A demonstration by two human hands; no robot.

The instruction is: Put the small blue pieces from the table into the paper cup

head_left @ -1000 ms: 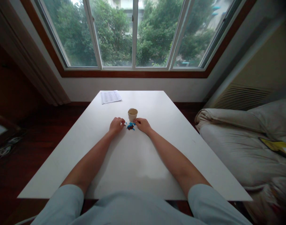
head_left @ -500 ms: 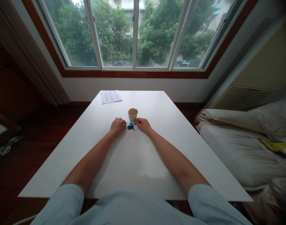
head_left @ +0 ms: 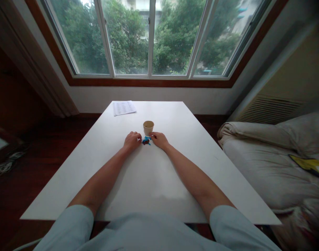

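A small pile of blue and dark red-brown pieces (head_left: pixel 146 141) lies near the middle of the white table; their kind is too small to make out. Just behind it stands an upright tan paper cup (head_left: pixel 148 128), open at the top. My left hand (head_left: pixel 132 140) is at the pile's left edge with curled fingers, and whatever the fingertips hold is hidden. On the other side, my right hand (head_left: pixel 160 139) has its fingers pinched together between the pile and the cup's lower right side. What lies in that pinch is too small to tell.
Printed sheets of paper (head_left: pixel 124 108) lie at the table's far left corner. The white table (head_left: pixel 154 181) reaches toward a wall with a window (head_left: pixel 150 38). A cushioned couch (head_left: pixel 251 167) with a yellow and black item stands to the right.
My left hand has shifted slightly right, toward the pile. Blue bits that showed by its fingers are no longer visible there. My right hand and the cup have hardly moved.
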